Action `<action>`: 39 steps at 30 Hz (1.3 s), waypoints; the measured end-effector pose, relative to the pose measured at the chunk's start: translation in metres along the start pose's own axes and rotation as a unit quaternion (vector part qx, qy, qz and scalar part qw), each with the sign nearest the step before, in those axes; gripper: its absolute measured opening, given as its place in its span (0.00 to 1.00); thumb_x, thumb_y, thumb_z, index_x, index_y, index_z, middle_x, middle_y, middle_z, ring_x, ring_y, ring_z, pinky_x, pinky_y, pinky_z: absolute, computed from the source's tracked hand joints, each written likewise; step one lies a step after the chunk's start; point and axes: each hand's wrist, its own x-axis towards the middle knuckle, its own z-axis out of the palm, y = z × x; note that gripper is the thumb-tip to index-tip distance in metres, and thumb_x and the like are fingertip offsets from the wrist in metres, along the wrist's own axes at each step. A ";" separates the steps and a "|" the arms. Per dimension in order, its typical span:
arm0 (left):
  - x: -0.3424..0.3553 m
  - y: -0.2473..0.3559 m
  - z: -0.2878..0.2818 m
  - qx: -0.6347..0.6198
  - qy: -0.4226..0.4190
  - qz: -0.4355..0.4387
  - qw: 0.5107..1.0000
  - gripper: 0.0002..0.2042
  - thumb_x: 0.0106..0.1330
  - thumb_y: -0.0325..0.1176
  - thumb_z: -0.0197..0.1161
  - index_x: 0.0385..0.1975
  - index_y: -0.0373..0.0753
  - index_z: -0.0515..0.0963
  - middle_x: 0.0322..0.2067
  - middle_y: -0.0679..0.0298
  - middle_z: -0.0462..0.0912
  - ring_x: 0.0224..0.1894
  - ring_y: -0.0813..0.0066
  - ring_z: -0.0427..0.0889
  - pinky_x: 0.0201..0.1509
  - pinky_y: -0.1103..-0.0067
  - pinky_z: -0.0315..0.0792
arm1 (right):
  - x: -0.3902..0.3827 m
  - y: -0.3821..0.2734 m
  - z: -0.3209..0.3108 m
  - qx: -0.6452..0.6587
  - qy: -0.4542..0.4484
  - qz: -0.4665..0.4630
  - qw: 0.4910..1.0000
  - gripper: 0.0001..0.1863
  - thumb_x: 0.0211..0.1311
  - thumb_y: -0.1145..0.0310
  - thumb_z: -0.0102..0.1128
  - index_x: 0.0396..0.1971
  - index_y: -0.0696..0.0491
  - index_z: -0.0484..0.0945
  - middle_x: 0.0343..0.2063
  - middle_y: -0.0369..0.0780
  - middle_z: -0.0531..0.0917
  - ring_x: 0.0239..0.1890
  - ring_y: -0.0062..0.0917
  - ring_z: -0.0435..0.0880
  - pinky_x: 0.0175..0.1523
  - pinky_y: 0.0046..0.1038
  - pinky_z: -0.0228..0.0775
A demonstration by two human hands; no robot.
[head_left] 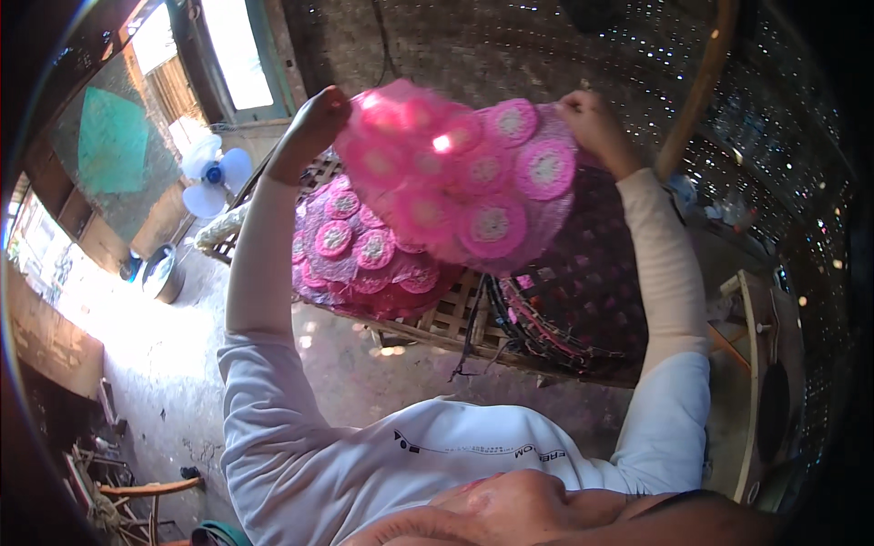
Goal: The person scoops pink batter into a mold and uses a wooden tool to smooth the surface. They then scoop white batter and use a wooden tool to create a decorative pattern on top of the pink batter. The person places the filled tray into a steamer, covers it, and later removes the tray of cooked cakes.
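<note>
Stretched between my two raised hands is a thin, see-through pinkish sheet (546,223) with several round pink pieces (492,227) on it, each with a whitish, grainy middle. My left hand (323,114) grips its left edge, fingers closed. At the upper right edge my right hand (592,123) pinches the sheet. Under it, to the left, a pile of similar sheets with pink rounds (350,246) lies on a slatted bamboo rack (462,305). The held sheet hides part of that pile and the rack behind.
Right of the pile sits a dark woven tray (583,273), with dark cords (523,332) along its near side. A fan (215,173) stands at the left, near a bucket (161,273). A wooden frame (751,382) is at the right. Woven walls (437,45) rise behind.
</note>
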 end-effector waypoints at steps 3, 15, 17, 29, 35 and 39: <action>-0.056 0.002 -0.026 0.110 0.053 -0.131 0.984 0.10 0.62 0.36 0.50 0.27 0.35 0.68 0.16 0.64 0.71 0.20 0.81 0.68 0.22 0.79 0.63 | -0.002 -0.003 0.076 0.077 -0.019 0.048 0.996 0.08 0.47 0.67 0.56 0.20 0.57 0.78 0.21 0.47 0.80 0.29 0.36 0.81 0.36 0.32 0.72; -0.186 0.025 0.061 0.115 0.045 -0.003 0.992 0.19 0.50 0.28 0.63 0.45 0.41 0.71 0.27 0.63 0.76 0.32 0.65 0.75 0.38 0.74 0.67 | -0.066 -0.032 0.010 -0.114 -0.179 0.064 0.975 0.12 0.50 0.62 0.60 0.31 0.54 0.77 0.23 0.44 0.79 0.28 0.32 0.80 0.32 0.32 0.69; -0.188 0.048 0.098 0.033 -0.032 -0.063 0.997 0.23 0.52 0.32 0.62 0.50 0.42 0.67 0.34 0.61 0.75 0.41 0.63 0.73 0.49 0.68 0.62 | -0.082 -0.046 -0.041 -0.126 -0.163 0.118 0.971 0.13 0.49 0.60 0.60 0.29 0.54 0.77 0.25 0.45 0.80 0.31 0.34 0.80 0.34 0.34 0.69; -0.128 0.023 0.236 -0.053 -0.099 -0.084 0.990 0.29 0.59 0.45 0.56 0.58 0.38 0.61 0.51 0.51 0.62 0.55 0.59 0.59 0.58 0.67 0.53 | -0.330 0.050 -0.143 -0.312 0.061 0.388 0.865 0.30 0.55 0.46 0.51 0.44 0.61 0.73 0.40 0.54 0.76 0.47 0.45 0.73 0.51 0.38 0.64; -0.117 0.101 0.233 -0.486 -0.170 -0.140 0.845 0.19 0.65 0.35 0.49 0.54 0.35 0.65 0.39 0.64 0.75 0.39 0.76 0.73 0.46 0.81 0.67 | -0.318 0.024 -0.137 -0.158 0.209 0.390 0.883 0.20 0.55 0.56 0.54 0.37 0.58 0.76 0.29 0.51 0.78 0.33 0.41 0.77 0.39 0.35 0.69; -0.100 0.105 0.223 -0.545 -0.152 -0.186 0.803 0.21 0.66 0.36 0.46 0.57 0.34 0.61 0.49 0.61 0.71 0.47 0.76 0.71 0.46 0.80 0.69 | -0.291 0.026 -0.136 0.310 0.392 0.343 0.795 0.13 0.62 0.62 0.47 0.41 0.55 0.70 0.32 0.39 0.79 0.28 0.28 0.79 0.30 0.28 0.72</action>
